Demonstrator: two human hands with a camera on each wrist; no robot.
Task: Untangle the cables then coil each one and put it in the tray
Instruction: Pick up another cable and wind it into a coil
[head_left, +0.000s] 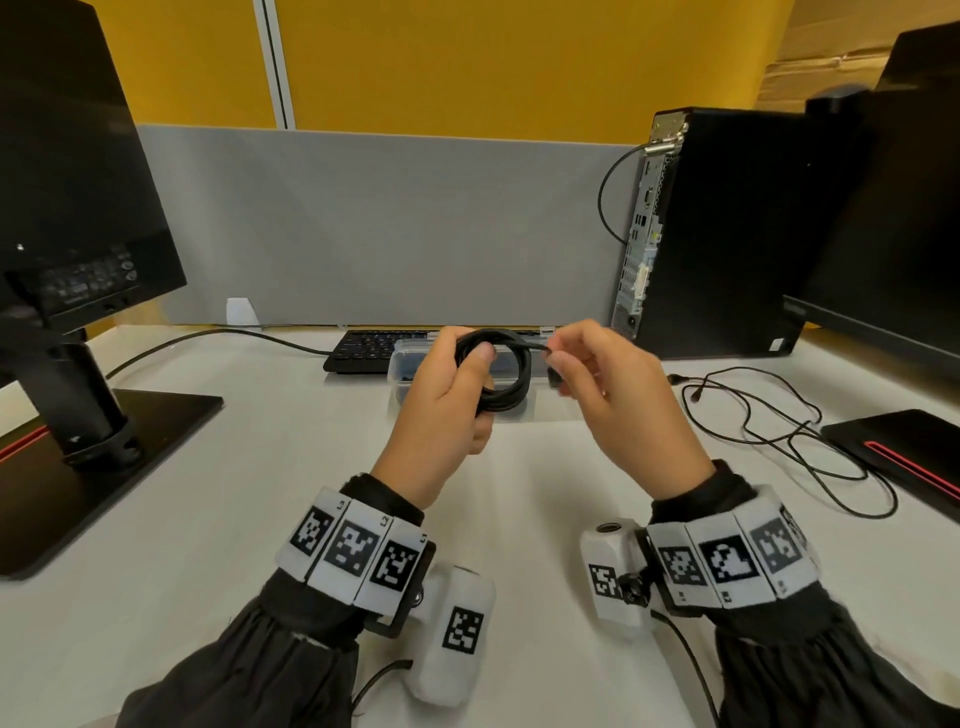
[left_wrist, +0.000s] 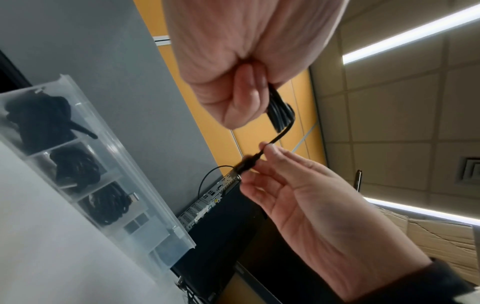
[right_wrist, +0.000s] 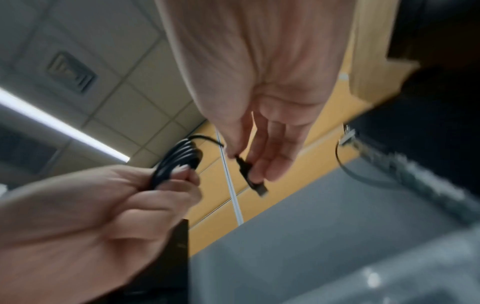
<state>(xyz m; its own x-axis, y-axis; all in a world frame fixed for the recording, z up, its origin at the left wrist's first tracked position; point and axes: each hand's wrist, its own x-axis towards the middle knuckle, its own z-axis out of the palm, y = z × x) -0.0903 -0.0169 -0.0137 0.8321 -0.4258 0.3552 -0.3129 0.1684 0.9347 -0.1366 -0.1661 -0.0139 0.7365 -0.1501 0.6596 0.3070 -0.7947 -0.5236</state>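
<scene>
Left hand grips the coiled cable; right hand pinches its plug end.

Coiled cable between hands

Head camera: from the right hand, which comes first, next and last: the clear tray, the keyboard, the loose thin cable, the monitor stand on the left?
From the right hand:
1. Clear tray, just behind and left of it.
2. Loose thin cable, on the desk to the right; keyboard, behind the tray to the left. Too close to call.
3. Monitor stand, far left.
</scene>
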